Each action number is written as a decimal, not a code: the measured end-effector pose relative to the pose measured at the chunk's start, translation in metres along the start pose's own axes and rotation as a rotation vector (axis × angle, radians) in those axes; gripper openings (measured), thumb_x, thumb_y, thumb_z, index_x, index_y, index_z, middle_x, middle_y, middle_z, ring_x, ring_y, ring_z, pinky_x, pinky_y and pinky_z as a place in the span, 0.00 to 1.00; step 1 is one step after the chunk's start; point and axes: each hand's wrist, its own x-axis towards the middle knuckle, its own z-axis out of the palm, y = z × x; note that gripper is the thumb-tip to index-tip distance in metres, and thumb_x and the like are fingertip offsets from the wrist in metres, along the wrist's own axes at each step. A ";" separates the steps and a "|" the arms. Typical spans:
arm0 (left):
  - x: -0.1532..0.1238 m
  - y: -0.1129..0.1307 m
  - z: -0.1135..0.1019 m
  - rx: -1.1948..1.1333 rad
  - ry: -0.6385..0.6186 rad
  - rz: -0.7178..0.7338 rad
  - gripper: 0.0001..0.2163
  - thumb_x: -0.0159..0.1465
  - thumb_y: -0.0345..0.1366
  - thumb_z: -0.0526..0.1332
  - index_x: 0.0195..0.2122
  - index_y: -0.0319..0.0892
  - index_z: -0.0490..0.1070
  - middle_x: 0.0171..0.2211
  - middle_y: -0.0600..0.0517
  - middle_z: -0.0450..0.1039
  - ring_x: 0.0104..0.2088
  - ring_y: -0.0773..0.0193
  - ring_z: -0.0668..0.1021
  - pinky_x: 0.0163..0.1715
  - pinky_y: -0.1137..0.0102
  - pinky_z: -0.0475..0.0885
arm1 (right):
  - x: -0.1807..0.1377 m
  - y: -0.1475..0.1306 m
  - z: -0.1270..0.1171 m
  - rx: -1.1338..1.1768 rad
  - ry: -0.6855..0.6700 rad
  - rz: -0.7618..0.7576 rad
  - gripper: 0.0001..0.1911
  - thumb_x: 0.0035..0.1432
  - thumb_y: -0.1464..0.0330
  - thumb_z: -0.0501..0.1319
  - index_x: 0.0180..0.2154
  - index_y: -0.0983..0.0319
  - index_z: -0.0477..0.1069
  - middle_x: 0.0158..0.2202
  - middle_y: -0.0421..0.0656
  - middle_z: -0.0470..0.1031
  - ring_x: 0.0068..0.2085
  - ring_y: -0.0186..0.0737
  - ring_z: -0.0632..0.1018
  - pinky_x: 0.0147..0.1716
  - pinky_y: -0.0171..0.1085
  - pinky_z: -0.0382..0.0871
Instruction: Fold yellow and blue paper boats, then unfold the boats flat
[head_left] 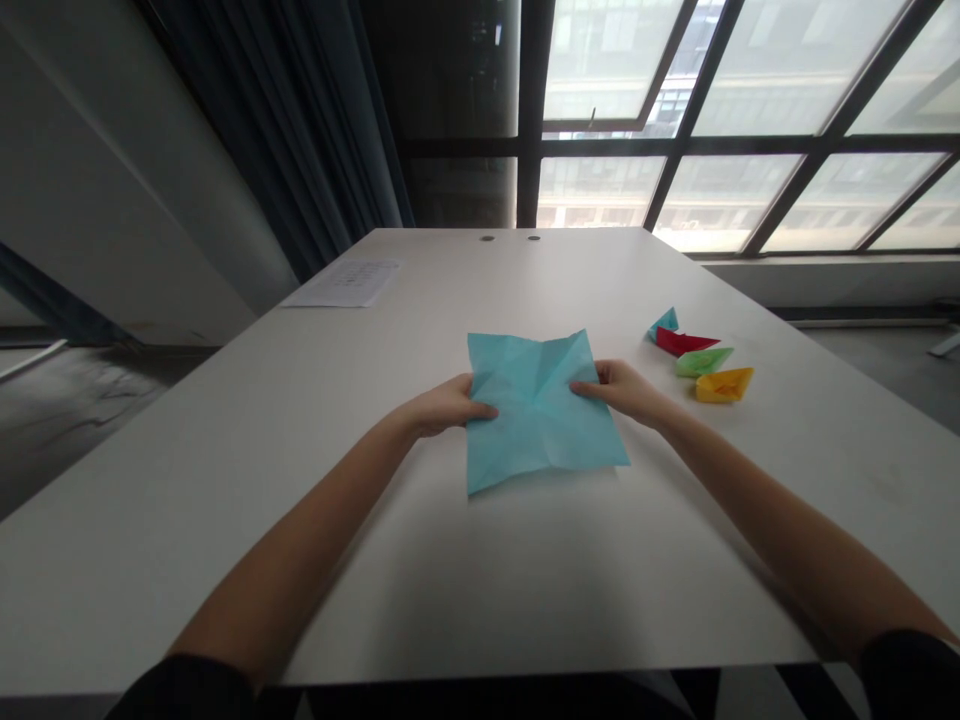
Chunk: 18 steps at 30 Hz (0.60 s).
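1. The left hand (442, 405) and right hand (622, 388) each pinched an opposite side edge of the creased blue paper (540, 410), fingers closed on it.
2. The sheet lay mid-tabletop (300, 400), unfolded; collapsing it along its creases looked like the step in hand.
3. Four small folded paper boats (701, 358) sat well apart to the right.

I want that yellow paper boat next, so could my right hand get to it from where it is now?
Probably yes: the right hand grips the blue sheet, and only bare table separates it from the yellow boat.
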 end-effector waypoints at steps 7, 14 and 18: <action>0.003 0.000 -0.006 -0.157 0.113 0.059 0.15 0.51 0.38 0.65 0.38 0.37 0.70 0.37 0.45 0.75 0.37 0.59 0.77 0.37 0.65 0.73 | 0.001 0.005 -0.010 0.140 -0.104 -0.043 0.18 0.46 0.60 0.65 0.39 0.62 0.70 0.34 0.44 0.76 0.32 0.38 0.76 0.29 0.35 0.71; 0.004 -0.002 -0.009 -0.251 0.095 0.073 0.16 0.50 0.36 0.67 0.40 0.36 0.70 0.35 0.46 0.75 0.35 0.62 0.77 0.40 0.66 0.71 | 0.006 0.016 -0.015 0.260 -0.115 -0.053 0.19 0.44 0.62 0.67 0.40 0.60 0.71 0.33 0.42 0.77 0.33 0.37 0.77 0.32 0.35 0.72; 0.006 -0.006 -0.012 -0.282 0.062 0.131 0.15 0.50 0.34 0.67 0.39 0.37 0.71 0.35 0.48 0.75 0.34 0.64 0.76 0.39 0.68 0.70 | 0.007 0.023 -0.017 0.364 -0.137 -0.040 0.14 0.44 0.64 0.67 0.36 0.59 0.73 0.33 0.41 0.77 0.34 0.37 0.77 0.36 0.37 0.71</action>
